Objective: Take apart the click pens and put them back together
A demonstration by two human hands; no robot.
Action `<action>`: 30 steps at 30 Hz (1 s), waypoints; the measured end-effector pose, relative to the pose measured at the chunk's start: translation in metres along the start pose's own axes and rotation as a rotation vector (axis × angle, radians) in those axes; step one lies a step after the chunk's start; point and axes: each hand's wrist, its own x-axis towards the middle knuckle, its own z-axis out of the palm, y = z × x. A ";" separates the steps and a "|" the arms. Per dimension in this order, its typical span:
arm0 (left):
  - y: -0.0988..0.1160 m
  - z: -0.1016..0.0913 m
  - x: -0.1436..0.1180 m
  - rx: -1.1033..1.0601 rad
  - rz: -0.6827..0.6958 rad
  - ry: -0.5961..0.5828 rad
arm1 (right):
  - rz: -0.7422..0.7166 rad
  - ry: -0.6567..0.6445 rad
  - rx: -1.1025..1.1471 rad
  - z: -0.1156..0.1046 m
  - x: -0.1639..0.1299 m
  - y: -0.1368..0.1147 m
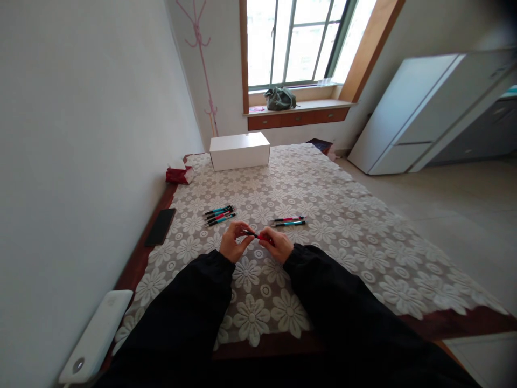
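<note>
Between my two hands is a slim red and black pen [258, 236], held just above the flowered tablecloth. My left hand [235, 241] pinches its black end, and my right hand [277, 243] grips the red part, which the fingers partly cover. Beyond my left hand lies a group of several pens [219, 214] in blue, black and red, side by side. A red pen [289, 219] and a blue and black pen [290, 223] lie close together beyond my right hand.
A white box [239, 151] stands at the table's far end. Along the left edge are a dark phone [160, 227], a red packet [180, 175] and a white power strip-like device [98, 335]. The lace tablecloth [323, 199] covers most of the table. A wall runs along the left.
</note>
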 end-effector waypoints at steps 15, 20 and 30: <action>0.002 0.000 0.000 -0.090 -0.015 0.016 | -0.118 0.061 -0.159 -0.001 0.001 0.004; 0.002 0.000 0.000 -0.082 -0.011 0.022 | -0.130 0.085 -0.187 -0.002 0.001 0.004; 0.002 0.000 0.000 -0.066 -0.021 0.019 | -0.170 0.065 -0.232 -0.002 0.001 0.003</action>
